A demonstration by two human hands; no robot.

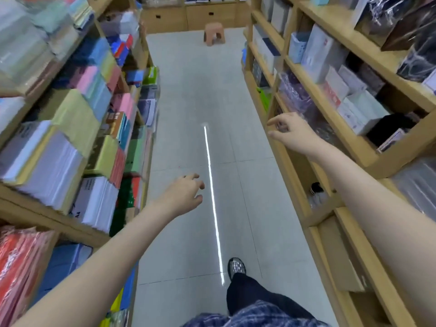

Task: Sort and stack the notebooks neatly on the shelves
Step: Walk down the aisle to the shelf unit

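We have both the left hand (182, 195) and the right hand (291, 133) empty, fingers loosely curled, probably because we are walking the aisle between shelves. The notebooks (54, 161) sit stacked along the left shelf's (44, 214) front edge (blurred); a stool (214, 33) stands ahead.

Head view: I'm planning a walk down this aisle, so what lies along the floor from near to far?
Shoe → left hand hanging over the floor → right hand beside the right shelves → small stool → wooden drawers at the end.
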